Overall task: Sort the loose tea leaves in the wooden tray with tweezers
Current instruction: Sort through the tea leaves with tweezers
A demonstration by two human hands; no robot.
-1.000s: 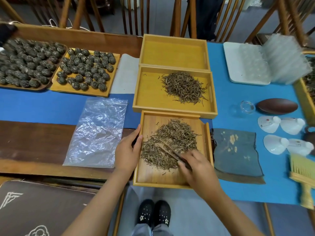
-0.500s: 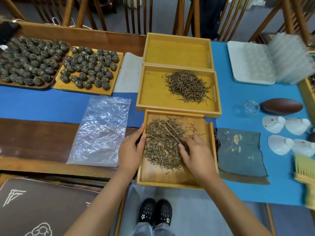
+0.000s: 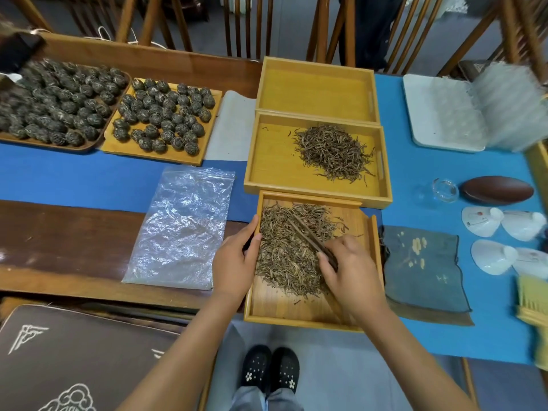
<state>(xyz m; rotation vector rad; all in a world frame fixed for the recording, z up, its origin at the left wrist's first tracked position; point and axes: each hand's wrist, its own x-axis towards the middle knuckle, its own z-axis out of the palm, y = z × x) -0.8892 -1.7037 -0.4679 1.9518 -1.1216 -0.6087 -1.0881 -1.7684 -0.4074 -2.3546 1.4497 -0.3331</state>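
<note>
Thin, wiry olive-brown tea leaves [image 3: 292, 250] heaped across pale wooden tray [image 3: 299, 317], right hand [image 3: 351, 275] pinching dark tweezers [image 3: 311, 240] over heap, left hand [image 3: 235, 262] gripping tray's left rim

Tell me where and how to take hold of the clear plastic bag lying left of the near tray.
Pinch the plastic bag at its near right corner, coming from the near side. It lies flat and crumpled on the table, so only an edge offers a grip, and that corner sits closest to the left hand, probably easiest to lift.
</note>
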